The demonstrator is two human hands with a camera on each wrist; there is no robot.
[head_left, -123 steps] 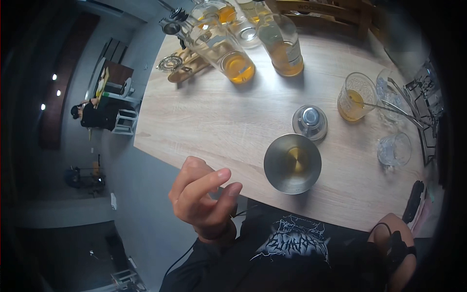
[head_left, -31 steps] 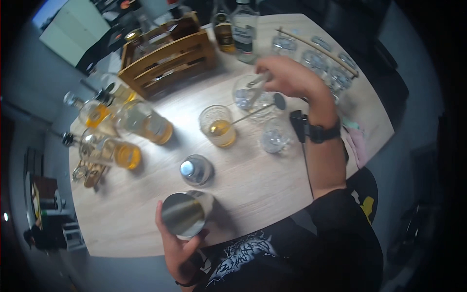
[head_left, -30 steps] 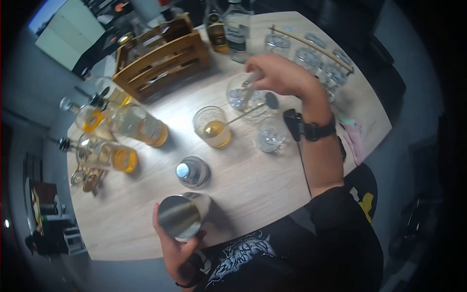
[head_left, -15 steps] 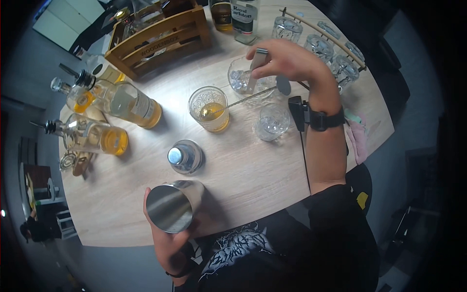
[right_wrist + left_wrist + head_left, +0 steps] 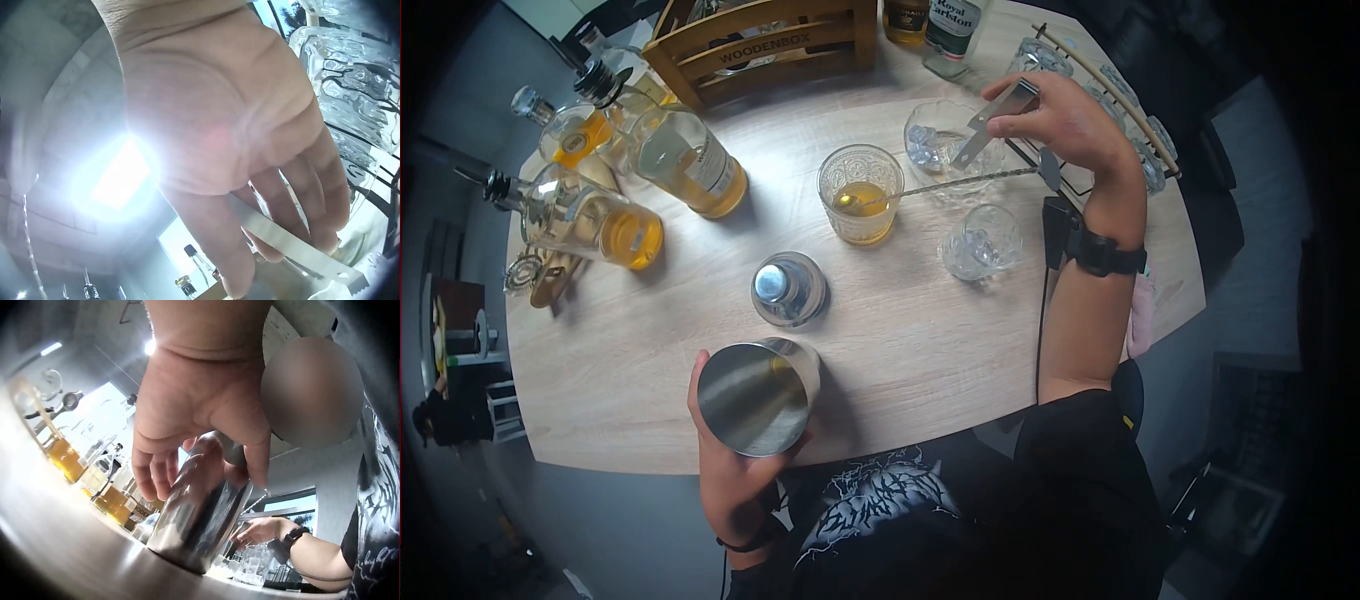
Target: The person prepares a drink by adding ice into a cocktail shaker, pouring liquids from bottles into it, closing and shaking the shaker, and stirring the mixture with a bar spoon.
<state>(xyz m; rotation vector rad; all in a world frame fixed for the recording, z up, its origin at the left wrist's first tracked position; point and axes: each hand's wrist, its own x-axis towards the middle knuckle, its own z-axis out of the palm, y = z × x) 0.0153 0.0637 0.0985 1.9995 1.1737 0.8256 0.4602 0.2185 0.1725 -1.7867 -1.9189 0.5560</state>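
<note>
My left hand [image 5: 730, 480] grips a steel shaker tin [image 5: 755, 400] from its side, fingers and thumb wrapped round it. The tin stands near the table's front edge, its open mouth facing up toward the head camera. My right hand [image 5: 1075, 125] holds metal ice tongs [image 5: 1000, 115] between thumb and fingers. The tongs' tips point down into a glass bowl [image 5: 940, 110] with ice cubes [image 5: 922, 140] in it. In the right wrist view one arm of the tongs [image 5: 300, 250] shows below the palm.
A patterned glass [image 5: 860, 170] with amber liquid holds a bar spoon [image 5: 970, 185]. A shaker top [image 5: 790, 290], an iced glass [image 5: 982, 245], several bottles [image 5: 690, 160], a wooden crate [image 5: 770, 50] and a glass rack [image 5: 1100, 80] stand around. A pink cloth [image 5: 1141, 315] lies at right.
Four seconds ago my left hand was raised beside the tin, holding nothing; now it grips the tin. My right hand has come over the ice bowl with tongs and stayed there during the last second.
</note>
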